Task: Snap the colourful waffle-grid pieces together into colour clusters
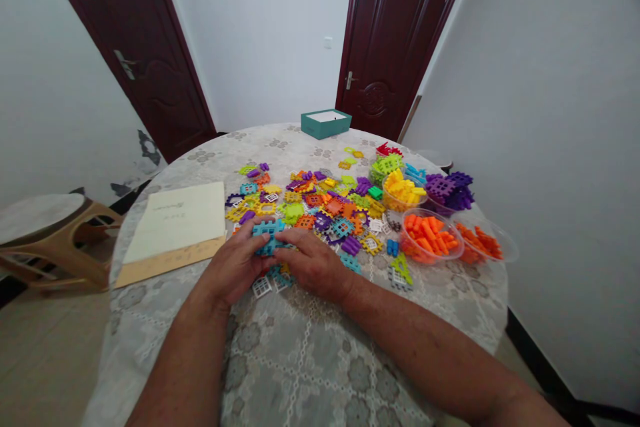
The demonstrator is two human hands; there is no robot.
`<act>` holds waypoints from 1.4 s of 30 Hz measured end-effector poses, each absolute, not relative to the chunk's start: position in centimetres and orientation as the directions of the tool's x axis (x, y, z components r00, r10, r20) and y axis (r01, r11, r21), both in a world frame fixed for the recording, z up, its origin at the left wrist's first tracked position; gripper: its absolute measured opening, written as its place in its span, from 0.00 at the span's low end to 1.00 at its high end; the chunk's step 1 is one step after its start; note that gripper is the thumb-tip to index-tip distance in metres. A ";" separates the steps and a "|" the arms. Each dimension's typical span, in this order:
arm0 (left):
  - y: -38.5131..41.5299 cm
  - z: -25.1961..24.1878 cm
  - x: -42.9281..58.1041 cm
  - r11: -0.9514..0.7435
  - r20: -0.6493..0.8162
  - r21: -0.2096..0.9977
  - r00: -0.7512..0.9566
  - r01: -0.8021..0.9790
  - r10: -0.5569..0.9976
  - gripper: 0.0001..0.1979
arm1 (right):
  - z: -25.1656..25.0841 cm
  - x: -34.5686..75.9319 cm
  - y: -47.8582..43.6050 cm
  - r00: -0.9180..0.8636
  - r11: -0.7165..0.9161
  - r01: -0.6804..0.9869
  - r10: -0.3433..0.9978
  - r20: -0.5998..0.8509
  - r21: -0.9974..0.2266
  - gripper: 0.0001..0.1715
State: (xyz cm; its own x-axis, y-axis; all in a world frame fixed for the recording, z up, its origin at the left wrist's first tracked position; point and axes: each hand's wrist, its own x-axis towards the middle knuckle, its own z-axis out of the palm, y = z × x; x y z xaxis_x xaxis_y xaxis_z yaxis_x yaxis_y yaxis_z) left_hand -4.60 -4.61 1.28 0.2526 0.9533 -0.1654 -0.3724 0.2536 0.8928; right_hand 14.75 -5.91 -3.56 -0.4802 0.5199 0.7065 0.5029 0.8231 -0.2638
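Note:
Between my two hands is a light-blue plastic building piece (269, 237) with a square grid of openings. My left hand (234, 260) grips it from the left, thumb across its face. From the right, my right hand (316, 261) has its fingertips closed on the same piece. Just beyond lies a loose pile of coloured interlocking pieces, among them an orange piece (335, 206), a lime-green piece (293, 212) and a purple piece (351, 245). White lattice pieces (261, 287) lie beneath my hands, partly covered.
Clear bowls on the right hold sorted pieces: an orange-filled bowl (431, 260), yellow pieces (401, 188) and purple pieces (450, 190). A paper sheet (175, 220) lies left. A green box (326, 125) stands at the far edge of the cloth-covered round table (310, 373). A stool (55, 233) is left.

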 end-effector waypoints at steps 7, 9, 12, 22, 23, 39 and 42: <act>-3.9 2.2 -5.6 0.140 -0.131 0.826 0.056 -0.545 0.990 0.15 | -3.2 14.6 -6.5 -0.527 0.870 0.471 0.408 0.745 -0.143 0.13; -3.5 2.1 -6.1 0.084 -0.127 0.797 -0.029 -0.597 0.991 0.13 | -3.0 14.7 -6.7 -0.551 0.888 0.450 0.360 0.753 -0.095 0.13; -2.8 2.0 -7.0 0.026 -0.154 0.743 -0.133 -0.669 0.979 0.10 | -2.2 14.7 -7.2 -0.653 0.901 0.432 0.339 0.677 -0.035 0.11; -2.0 1.8 -8.2 0.038 -0.289 0.651 -0.200 -0.758 0.936 0.12 | 3.2 16.5 -13.2 -0.768 0.806 0.576 0.592 0.245 -0.140 0.10; -2.0 1.7 -8.3 0.035 -0.291 0.655 -0.210 -0.755 0.934 0.12 | 2.9 17.4 -13.7 -0.715 0.764 0.627 0.641 0.278 -0.150 0.15; -1.5 1.5 -8.7 -0.007 -0.267 0.678 -0.255 -0.735 0.929 0.18 | -4.8 22.8 -12.3 -0.300 0.323 0.925 0.944 0.135 -0.199 0.43; -1.5 1.4 -8.7 0.012 -0.270 0.695 -0.246 -0.718 0.931 0.19 | -4.9 21.5 -10.8 -0.279 0.308 0.930 0.947 0.158 -0.202 0.41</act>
State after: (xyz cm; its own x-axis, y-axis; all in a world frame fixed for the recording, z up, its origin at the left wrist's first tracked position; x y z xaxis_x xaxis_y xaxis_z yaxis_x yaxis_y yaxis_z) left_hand -8.70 -1.45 1.42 -0.2460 0.9310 -0.2697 -0.7185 0.0116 0.6954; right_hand 21.49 -10.79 -4.87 -0.2792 0.9471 0.1583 0.9297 0.3079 -0.2021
